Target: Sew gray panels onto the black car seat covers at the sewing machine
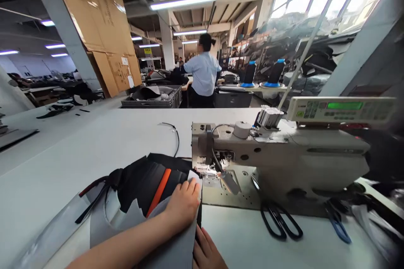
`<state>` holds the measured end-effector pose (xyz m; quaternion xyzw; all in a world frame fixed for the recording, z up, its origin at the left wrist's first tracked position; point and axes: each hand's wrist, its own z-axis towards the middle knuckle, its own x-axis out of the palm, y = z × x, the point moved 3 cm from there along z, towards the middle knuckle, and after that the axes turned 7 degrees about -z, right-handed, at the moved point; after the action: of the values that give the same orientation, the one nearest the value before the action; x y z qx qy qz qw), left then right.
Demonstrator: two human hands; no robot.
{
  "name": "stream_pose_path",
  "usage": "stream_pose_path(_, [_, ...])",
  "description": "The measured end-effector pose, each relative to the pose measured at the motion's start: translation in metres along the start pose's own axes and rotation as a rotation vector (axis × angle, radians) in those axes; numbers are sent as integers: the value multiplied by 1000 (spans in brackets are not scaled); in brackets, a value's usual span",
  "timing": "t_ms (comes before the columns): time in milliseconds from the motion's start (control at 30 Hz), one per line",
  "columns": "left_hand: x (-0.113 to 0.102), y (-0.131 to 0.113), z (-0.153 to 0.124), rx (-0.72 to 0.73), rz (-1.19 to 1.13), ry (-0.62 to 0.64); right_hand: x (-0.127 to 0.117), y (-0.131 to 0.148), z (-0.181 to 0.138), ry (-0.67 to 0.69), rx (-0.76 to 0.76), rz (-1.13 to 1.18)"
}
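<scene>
A sewn fabric piece of black and grey panels, crossed by an orange strip, lies bunched on the white table. Its right edge meets the sewing machine, close to the lit needle area. My left hand lies over that edge, fingers curled together on the cloth beside a small white patch. Lower down, my right hand touches the same edge with its fingers stretched out. Part of this hand is cut off by the frame's bottom. Grey cloth hides the underside of the piece.
Black-handled scissors lie right of the needle plate, and a blue-handled tool farther right. A control panel tops the machine. Behind the table are a grey crate, thread cones and a person facing away.
</scene>
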<state>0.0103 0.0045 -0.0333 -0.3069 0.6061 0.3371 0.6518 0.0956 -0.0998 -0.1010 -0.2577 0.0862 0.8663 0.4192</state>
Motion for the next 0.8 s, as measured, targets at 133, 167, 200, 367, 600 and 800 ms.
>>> stream_pose_path(133, [0,0,-5,28,72,-49,-15,10,6,175,19,33])
stream_pose_path(167, [0,1,-5,36,74,-54,-20,12,7,230,28,66])
stream_pose_path(200, [0,2,-5,44,66,-59,-25,14,8,272,34,102])
stream_pose_path(367, [-4,8,-2,150,-83,-125,-36,16,8,333,85,202])
stream_pose_path(600, [-7,7,0,203,-127,-180,-34,19,16,233,177,154])
stream_pose_path(800, [-11,15,-2,227,-227,-162,-38,-9,29,345,249,210])
